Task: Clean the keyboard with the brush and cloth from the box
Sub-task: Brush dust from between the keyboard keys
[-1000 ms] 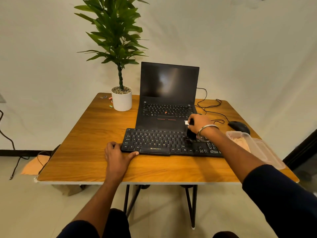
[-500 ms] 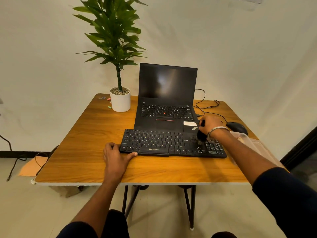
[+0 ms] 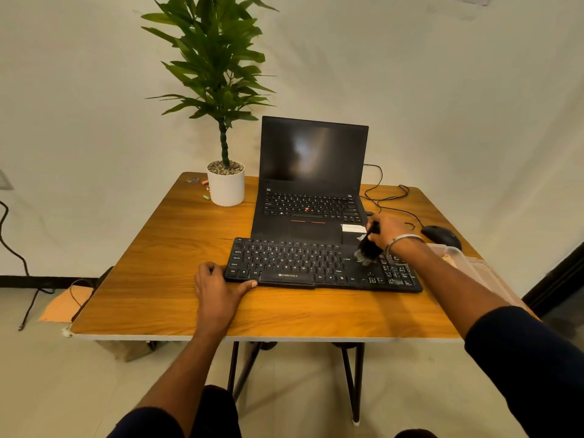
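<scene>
Since the earlier frames your right hand has carried the brush rightward along the keyboard, from the middle keys to the block just left of the number pad, and the bristles now touch the keys there.

Largest first: your table holds the open laptop behind the keyboard and a potted plant at the far left. The keyboard lies across the near middle, its back edge against the laptop's palm rest. The clear box sits at the right edge, partly behind your forearm, with the mouse beyond it; something pale shows inside, possibly the cloth, though you cannot tell for sure.

Your left hand braces the keyboard's near-left corner, thumb along the front edge, fingers curled against the end. Your right fingers are wrapped round the brush handle.

By my judgement, brushing is well under way, with the number pad remaining, and the cloth wipe not begun.
</scene>
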